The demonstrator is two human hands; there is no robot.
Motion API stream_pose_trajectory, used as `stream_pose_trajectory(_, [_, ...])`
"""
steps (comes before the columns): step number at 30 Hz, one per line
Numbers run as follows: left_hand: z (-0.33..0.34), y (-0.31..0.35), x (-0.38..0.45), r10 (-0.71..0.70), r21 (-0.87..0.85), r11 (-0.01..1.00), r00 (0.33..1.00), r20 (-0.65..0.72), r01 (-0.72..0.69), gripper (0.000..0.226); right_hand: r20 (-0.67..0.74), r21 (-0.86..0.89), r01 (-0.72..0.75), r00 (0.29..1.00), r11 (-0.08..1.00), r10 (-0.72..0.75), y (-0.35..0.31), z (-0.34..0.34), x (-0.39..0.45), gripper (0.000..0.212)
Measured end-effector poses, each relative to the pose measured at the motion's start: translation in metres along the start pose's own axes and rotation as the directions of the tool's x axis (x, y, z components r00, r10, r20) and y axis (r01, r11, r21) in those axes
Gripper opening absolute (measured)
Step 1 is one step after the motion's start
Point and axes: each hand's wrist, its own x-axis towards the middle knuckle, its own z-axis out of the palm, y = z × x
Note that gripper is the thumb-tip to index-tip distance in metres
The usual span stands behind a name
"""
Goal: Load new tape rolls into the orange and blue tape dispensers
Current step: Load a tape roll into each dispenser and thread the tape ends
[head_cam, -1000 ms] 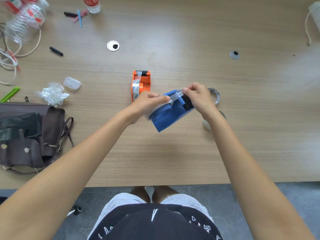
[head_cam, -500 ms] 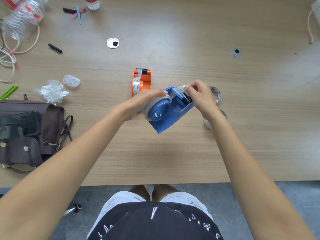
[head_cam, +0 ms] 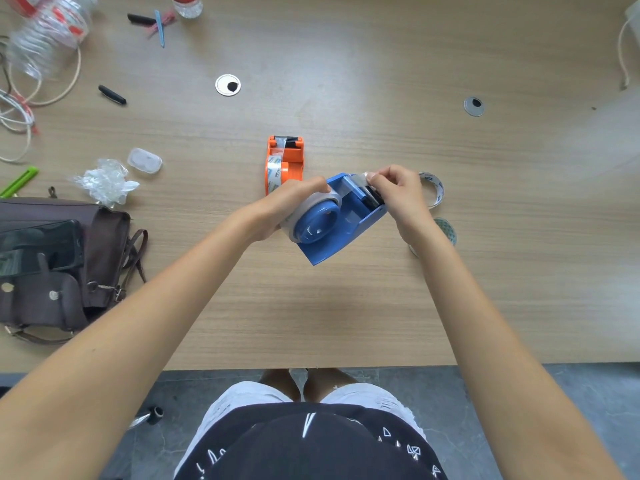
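We had the blue tape dispenser [head_cam: 341, 233] in both hands, lifted and tilted over the middle of the wooden desk [head_cam: 346, 306], its cutter end pointing toward two o'clock. Our left hand [head_cam: 284, 209] wrapped around the tape roll [head_cam: 304, 211] seated on the dispenser's blue hub, grip closed over the roll's far edge from the nine o'clock side. Our right hand [head_cam: 398, 194] pinched the free end of the tape [head_cam: 360, 180] between thumb and fingertips, right above the black cutter, grip closed on that strip. The tape ran taut from the roll to those fingers.

The orange tape dispenser [head_cam: 284, 161] stood on the desk just beyond our left hand, at twelve o'clock from it, with a roll already inside. An empty tape core [head_cam: 434, 188] lay at three o'clock of our right hand, and another roll [head_cam: 445, 228] sat partly hidden under the right wrist. At nine o'clock a brown bag [head_cam: 52, 265] rested near crumpled plastic wrap [head_cam: 104, 180].
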Motion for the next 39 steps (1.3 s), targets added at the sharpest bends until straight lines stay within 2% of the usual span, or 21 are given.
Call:
stream_pose_trajectory(10, [-0.004, -0.004, 0.000, -0.003, -0.081, 0.997, 0.998, 0.067, 0.009, 0.024, -0.126, 0.012, -0.047, 0.991, 0.999, 0.048, 0.004, -0.001, 0.002, 0.022])
stream_pose_trajectory(16, [-0.013, -0.009, 0.002, -0.063, -0.085, 0.994, 0.990, 0.124, 0.074, 0.024, -0.173, 0.015, -0.070, 0.982, 0.997, 0.072, 0.003, -0.002, 0.000, 0.022])
stream_pose_trajectory(20, [-0.017, -0.009, 0.003, -0.087, -0.084, 0.992, 0.987, 0.134, 0.099, 0.032, -0.163, 0.094, -0.096, 0.980, 0.991, 0.110, 0.003, -0.003, -0.004, 0.017])
stream_pose_trajectory(30, [-0.017, -0.010, 0.001, -0.085, -0.008, 0.996, 0.979, 0.187, 0.088, 0.023, -0.130, 0.178, -0.117, 0.982, 0.977, 0.141, -0.004, -0.005, -0.010, 0.016])
stream_pose_trajectory(35, [-0.020, -0.009, 0.002, -0.099, -0.004, 0.995, 0.982, 0.158, 0.101, 0.025, -0.083, 0.232, -0.137, 0.984, 0.963, 0.160, -0.005, -0.007, -0.011, 0.012])
stream_pose_trajectory(39, [-0.011, -0.014, 0.005, -0.034, 0.020, 0.999, 0.995, 0.095, 0.032, 0.032, -0.102, 0.282, -0.142, 0.979, 0.949, 0.177, -0.011, -0.010, -0.015, 0.013])
